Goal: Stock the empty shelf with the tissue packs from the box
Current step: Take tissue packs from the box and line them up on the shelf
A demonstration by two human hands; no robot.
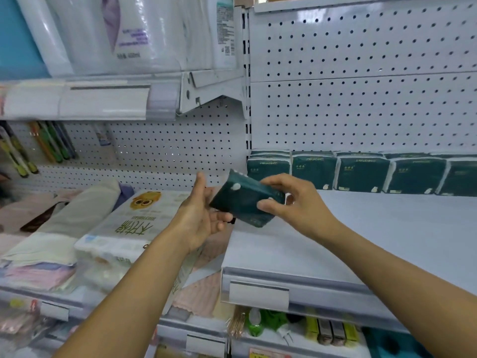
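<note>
A dark green tissue pack [242, 200] is held tilted in the air above the left end of the white shelf [374, 228]. My right hand [294, 202] grips its right end, thumb below and fingers over the top. My left hand [201, 215] touches the pack's left end, thumb raised and fingers curled beneath it. Along the back of the shelf, against the pegboard, stands a row of several matching green tissue packs [361, 174]. The box is not in view.
To the left, a neighbouring shelf holds a large white tissue bundle with an owl print [134, 223] and folded cloths [51, 244]. Bulky white packs [124, 32] sit on the shelf above. A lower shelf holds small goods [296, 326]. A price-label strip [258, 294] runs along the front edge.
</note>
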